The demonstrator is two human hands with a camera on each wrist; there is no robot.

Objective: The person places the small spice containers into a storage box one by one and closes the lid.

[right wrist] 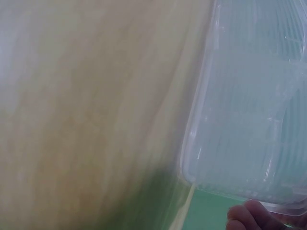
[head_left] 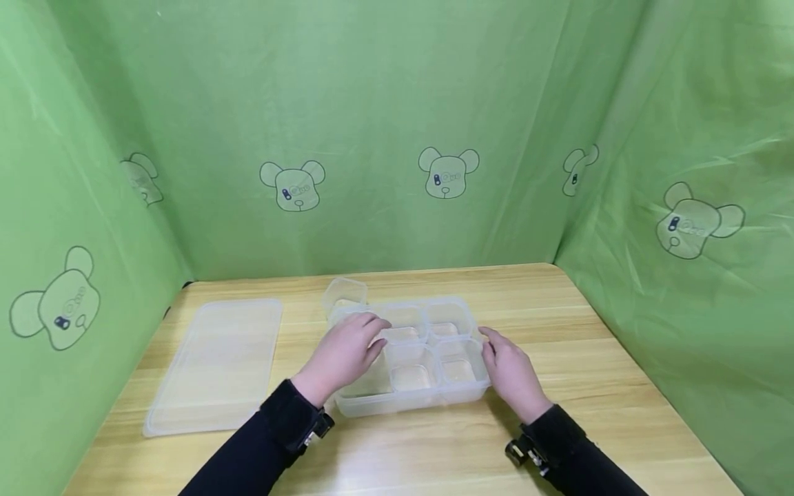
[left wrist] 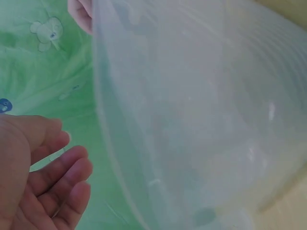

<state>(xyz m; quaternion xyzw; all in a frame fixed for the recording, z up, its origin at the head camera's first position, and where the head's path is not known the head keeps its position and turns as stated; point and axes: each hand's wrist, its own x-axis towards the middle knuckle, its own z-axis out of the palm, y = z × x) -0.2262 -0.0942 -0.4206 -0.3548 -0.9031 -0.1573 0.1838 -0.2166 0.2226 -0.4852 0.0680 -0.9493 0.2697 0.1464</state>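
A translucent plastic box [head_left: 412, 399] sits on the table, with several small square containers [head_left: 412, 355] set side by side in its middle and right part. My left hand [head_left: 344, 348] hovers over the box's left part, fingers loosely bent and nothing between them; it hides some of that side. In the left wrist view, the same hand [left wrist: 48, 177] shows apart from the box's wall [left wrist: 182, 115]. At the box's right side, my right hand [head_left: 511, 372] holds the edge. The right wrist view has its fingertips [right wrist: 254, 213] at the box's rim, near a corner.
Flat on the table to the left lies a large translucent lid [head_left: 217, 365]. One more small clear container [head_left: 344, 292] stands behind the box's back left corner. Green cloth [head_left: 372, 227] with bear outlines encloses the wooden table [head_left: 595, 399] at the back and both sides.
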